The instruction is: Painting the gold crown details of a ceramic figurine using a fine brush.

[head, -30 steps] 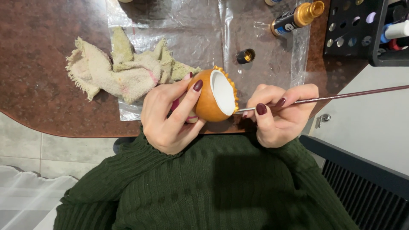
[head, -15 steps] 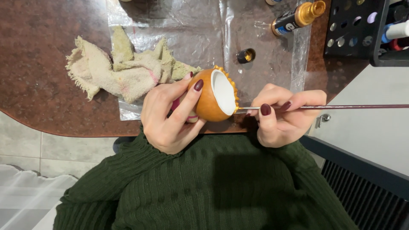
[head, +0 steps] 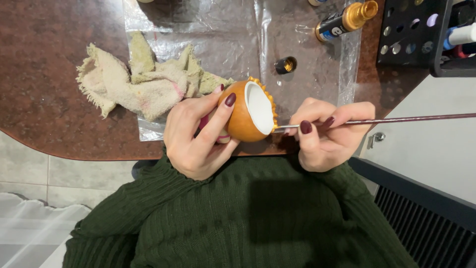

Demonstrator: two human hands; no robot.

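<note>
Orange round bowl (head: 241,119), white inside and edged with a row of small orange beads along its rim, sits tipped on its side in the left hand (head: 198,136), just above the near edge of the brown stone-look table (head: 44,74). That hand is wrapped around the bowl's back, fingers curled over the orange shell and the thumb pressed along its underside, so the opening faces the right hand (head: 327,134). To the right of the bowl, the right hand pinches a thin long-handled paintbrush (head: 396,120) between thumb and fingertips; the brush's metal end touches the bowl's rim at its lower right, while the handle runs away from the bowl toward the right edge of the view. Behind the bowl a sheet of clear plastic film (head: 223,30) lies on the table. Left of the bowl on that film is a crumpled beige rag (head: 139,82). Just beyond the bowl stands a small dark cap (head: 286,65), and farther beyond lies a black paint bottle with a gold cap (head: 346,20). Well beyond and to the right of the bowl is a black rack with round holes (head: 411,32).
</note>
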